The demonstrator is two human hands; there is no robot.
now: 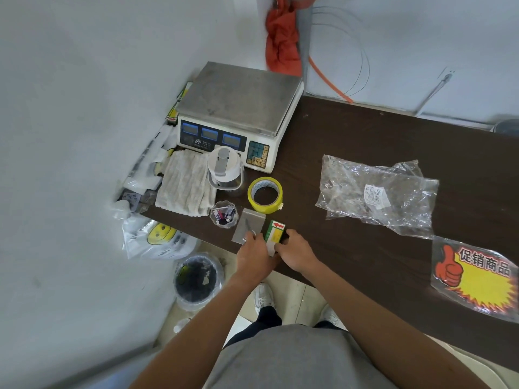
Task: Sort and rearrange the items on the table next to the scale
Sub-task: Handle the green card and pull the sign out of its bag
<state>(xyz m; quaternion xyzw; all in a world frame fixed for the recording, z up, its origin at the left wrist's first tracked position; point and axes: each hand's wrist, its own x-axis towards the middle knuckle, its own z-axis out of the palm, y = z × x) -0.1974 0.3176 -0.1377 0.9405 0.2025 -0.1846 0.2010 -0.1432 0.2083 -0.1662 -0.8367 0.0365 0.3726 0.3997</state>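
On the dark table (351, 153) a white scale (238, 108) stands at the back left. In front of it lie a white towel (185, 183), a white lidded jar (224, 169), a yellow tape roll (265, 195) and a clear cup of batteries (224, 215). Near the front edge, my left hand (254, 252) and my right hand (295, 252) together grip a stack of green-and-yellow price cards (274, 233). A grey zip bag (248, 226) lies just left of the cards, under my left fingertips.
A crumpled clear plastic bag (376, 192) lies at centre right. A red-and-yellow promo sign (477, 276) sits at the right front. White smiley bags (160, 237) hang off the table's left end above a bin (196, 279). More cards (179, 105) lean left of the scale.
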